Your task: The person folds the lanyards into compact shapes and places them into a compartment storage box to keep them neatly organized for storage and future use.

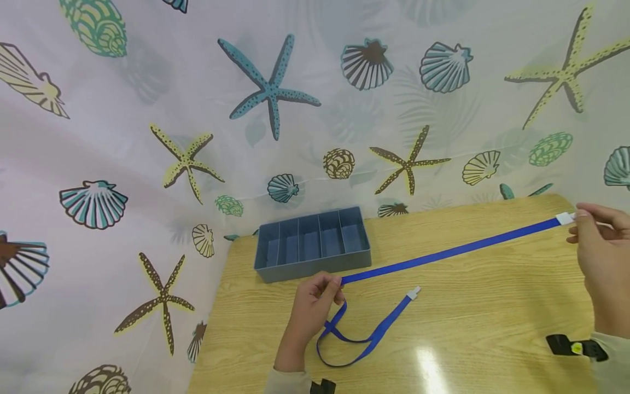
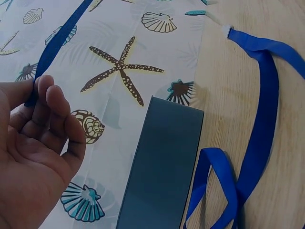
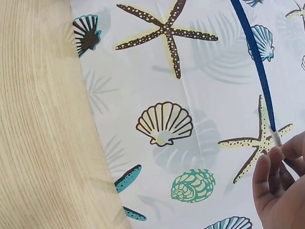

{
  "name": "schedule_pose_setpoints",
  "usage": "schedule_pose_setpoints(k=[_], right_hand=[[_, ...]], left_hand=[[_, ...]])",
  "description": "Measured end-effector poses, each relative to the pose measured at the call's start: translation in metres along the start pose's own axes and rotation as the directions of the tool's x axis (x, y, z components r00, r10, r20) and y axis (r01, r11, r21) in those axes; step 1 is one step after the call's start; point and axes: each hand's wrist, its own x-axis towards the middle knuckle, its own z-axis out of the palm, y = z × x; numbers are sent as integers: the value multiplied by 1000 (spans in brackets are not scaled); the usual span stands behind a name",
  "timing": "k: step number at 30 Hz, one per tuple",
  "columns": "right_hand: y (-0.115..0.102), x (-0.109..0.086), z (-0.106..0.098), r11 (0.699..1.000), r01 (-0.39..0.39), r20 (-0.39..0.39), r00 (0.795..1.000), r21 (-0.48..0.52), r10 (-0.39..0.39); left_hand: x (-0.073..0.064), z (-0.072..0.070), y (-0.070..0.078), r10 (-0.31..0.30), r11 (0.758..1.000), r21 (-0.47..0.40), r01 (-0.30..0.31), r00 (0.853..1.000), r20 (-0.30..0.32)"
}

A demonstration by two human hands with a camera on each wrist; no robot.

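Observation:
A blue lanyard is stretched in a nearly straight line between the two hands, rising toward the right. My left hand pinches its left end between thumb and fingers, just in front of the box. At the other end, my right hand pinches the white plastic clip over the table's right side. Below the left hand, a blue ribbon lies loosely looped on the table, with a white clip at its end. In the right wrist view, the strap runs upward from the fingers.
A grey-blue box with several compartments stands at the back left of the wooden table, against a curtain printed with shells and starfish. The curtain also hangs along the left side.

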Motion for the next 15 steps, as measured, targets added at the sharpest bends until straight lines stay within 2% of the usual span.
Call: schedule_pose_setpoints(k=[7,12,15], right_hand=[[-7,-10,4,999,28,22,999,-45,-28],[-2,-14,8,996,77,32,997,-47,-75],[-3,-19,10,990,123,27,992,-67,-122]], left_hand=[[2,1,0,88,994,-62,-87,996,25],[3,5,0,117,986,-123,-110,992,47],[4,7,0,120,986,-124,-112,991,58]])
